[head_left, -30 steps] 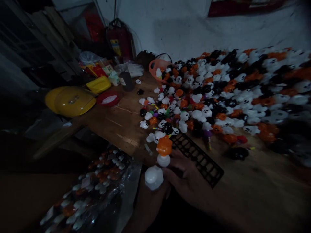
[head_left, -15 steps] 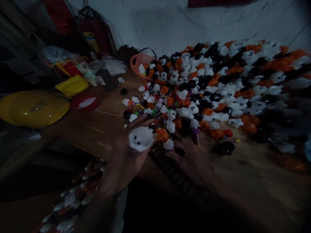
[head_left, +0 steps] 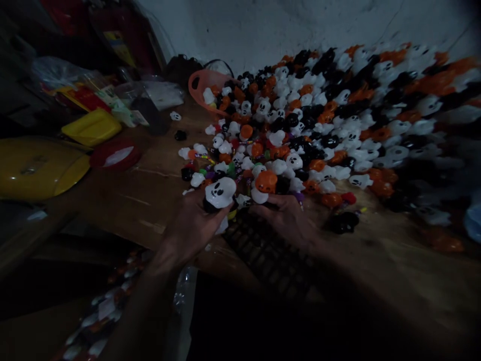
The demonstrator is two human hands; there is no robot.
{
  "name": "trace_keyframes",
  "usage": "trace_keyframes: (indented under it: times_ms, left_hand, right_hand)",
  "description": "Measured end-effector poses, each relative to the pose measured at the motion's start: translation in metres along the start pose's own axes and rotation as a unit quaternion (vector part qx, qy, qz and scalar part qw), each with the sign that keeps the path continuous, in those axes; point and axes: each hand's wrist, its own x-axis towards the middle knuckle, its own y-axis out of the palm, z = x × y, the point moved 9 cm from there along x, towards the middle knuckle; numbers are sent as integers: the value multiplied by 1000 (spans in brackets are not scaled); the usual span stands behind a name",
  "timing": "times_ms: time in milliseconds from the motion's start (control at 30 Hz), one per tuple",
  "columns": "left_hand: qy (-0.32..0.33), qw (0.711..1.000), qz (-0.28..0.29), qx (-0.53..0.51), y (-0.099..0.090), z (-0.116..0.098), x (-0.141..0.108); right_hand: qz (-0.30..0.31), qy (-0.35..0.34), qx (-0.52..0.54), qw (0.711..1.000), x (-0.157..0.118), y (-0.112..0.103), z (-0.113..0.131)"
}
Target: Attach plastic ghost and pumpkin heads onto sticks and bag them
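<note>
The left arm [head_left: 145, 296] is seen bare from about 7 o'clock and is angled toward 1 o'clock. The left hand [head_left: 191, 218] is held just off centre toward 8 o'clock, its back turned up, its thumb [head_left: 218, 219] pointed toward 2 o'clock and bent in a grip; its other fingers are mostly hidden.

The right arm [head_left: 332, 258] is extended from 4 o'clock toward 10 o'clock and is partly lost in shadow. The right hand [head_left: 288, 218] is held near 4 o'clock, thumb and index finger [head_left: 276, 199] pinched together. The two hands are held near each other, apart.
</note>
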Motion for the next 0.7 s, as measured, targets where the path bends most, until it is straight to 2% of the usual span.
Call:
trace_keyframes:
  times_ms: [133, 300, 533, 633, 700]
  left_hand:
    - [-39, 998, 33, -40, 1, 0, -3]
    - [-49, 998, 16, -23, 1, 2, -3]
    - [-49, 998, 16, -29, 0, 5, -8]
    - [-49, 998, 20, -35, 0, 5, -8]
    - [-54, 998, 22, -34, 0, 6, -8]
  right_hand:
    - [31, -23, -4, 999, 15, 21, -2]
    - [-36, -64, -52, 996, 27, 5, 2]
    - [-2, -29, -5, 1000, 11, 18, -4]
    - [-25, -20, -42, 999, 12, 17, -10]
    - [-46, -17, -30, 998, 15, 13, -17]
